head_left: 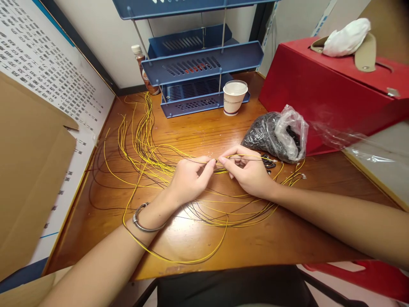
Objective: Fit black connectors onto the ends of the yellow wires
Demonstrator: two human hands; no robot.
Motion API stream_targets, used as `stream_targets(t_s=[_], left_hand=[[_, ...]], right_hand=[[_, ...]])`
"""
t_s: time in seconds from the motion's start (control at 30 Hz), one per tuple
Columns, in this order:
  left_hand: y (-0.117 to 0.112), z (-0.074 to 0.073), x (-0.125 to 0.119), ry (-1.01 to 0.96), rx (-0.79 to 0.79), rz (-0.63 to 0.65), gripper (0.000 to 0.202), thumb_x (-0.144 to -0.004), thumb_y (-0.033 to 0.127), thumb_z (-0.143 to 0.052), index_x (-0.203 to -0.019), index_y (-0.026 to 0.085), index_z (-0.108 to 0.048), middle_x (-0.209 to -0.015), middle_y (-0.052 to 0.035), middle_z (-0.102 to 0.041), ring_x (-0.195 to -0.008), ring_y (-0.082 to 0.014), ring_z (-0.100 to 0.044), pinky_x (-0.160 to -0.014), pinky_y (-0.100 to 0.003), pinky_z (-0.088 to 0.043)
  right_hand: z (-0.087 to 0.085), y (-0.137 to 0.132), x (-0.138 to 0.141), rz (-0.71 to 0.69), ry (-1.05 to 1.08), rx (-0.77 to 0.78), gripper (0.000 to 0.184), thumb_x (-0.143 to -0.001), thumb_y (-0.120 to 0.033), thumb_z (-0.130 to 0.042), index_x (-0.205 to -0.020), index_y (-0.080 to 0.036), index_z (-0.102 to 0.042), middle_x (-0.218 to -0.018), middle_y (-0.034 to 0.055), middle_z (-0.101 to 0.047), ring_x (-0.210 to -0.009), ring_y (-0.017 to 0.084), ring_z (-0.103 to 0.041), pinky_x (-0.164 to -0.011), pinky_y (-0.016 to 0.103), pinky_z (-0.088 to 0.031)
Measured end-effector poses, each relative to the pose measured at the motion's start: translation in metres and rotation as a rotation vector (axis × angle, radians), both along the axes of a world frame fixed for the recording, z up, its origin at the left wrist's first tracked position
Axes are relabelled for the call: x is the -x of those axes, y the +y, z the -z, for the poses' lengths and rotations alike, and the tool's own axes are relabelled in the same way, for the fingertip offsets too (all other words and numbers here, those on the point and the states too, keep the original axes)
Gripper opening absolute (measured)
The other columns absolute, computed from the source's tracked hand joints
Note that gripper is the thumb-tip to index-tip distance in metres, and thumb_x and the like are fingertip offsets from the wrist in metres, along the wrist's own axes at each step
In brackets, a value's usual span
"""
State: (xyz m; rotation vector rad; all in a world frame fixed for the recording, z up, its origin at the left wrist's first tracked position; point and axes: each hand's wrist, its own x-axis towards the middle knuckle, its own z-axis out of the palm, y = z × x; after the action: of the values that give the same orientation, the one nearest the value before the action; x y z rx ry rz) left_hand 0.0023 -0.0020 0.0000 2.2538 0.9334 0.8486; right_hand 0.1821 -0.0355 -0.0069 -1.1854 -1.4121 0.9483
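My left hand and my right hand meet over the middle of a wooden desk. Both pinch the same thin yellow wire, fingertips almost touching. The wire runs right from my right hand toward a clear plastic bag of small black parts. A loose spread of yellow and black wires lies under and left of my hands, looping toward the desk's front edge. A metal bracelet sits on my left wrist.
A blue stacked paper tray stands at the back, with a white paper cup and a bottle beside it. A red box fills the right side. Cardboard and a printed sheet line the left.
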Motion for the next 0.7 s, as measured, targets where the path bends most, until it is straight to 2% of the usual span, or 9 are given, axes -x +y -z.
stream_targets(t_s=[0.37,0.53,0.7], left_hand=[[0.0005,-0.0001,0.0001,0.028,-0.031,-0.014,0.039,-0.101,0.029,-0.046,-0.070,0.016,-0.066,-0.068,-0.0034,-0.070,-0.060,-0.0118,-0.063,-0.063,-0.023,-0.047],[0.0010,0.0001,-0.0003,0.035,-0.052,-0.080,0.038,-0.101,0.029,-0.046,-0.072,0.016,-0.067,-0.069,-0.0035,-0.071,-0.060,-0.0122,-0.064,-0.062,-0.022,-0.046],[0.0017,0.0003,0.0002,0.033,-0.055,-0.071,0.037,-0.100,0.028,-0.047,-0.072,0.016,-0.067,-0.067,-0.0030,-0.071,-0.058,-0.0112,-0.063,-0.061,-0.021,-0.046]], right_hand=[[-0.0013,0.0005,0.0010,-0.040,0.000,0.034,0.017,-0.085,-0.033,-0.071,-0.082,-0.017,-0.065,-0.052,-0.0065,-0.051,-0.045,0.008,-0.045,-0.045,0.024,-0.032],[-0.0006,0.0003,0.0009,-0.001,0.002,0.017,0.015,-0.087,-0.031,-0.068,-0.086,-0.017,-0.063,-0.053,-0.0070,-0.051,-0.045,0.008,-0.047,-0.046,0.024,-0.033],[0.0003,0.0006,0.0012,-0.002,0.021,0.008,0.016,-0.087,-0.031,-0.067,-0.084,-0.017,-0.061,-0.052,-0.0068,-0.050,-0.044,0.009,-0.047,-0.045,0.024,-0.033]])
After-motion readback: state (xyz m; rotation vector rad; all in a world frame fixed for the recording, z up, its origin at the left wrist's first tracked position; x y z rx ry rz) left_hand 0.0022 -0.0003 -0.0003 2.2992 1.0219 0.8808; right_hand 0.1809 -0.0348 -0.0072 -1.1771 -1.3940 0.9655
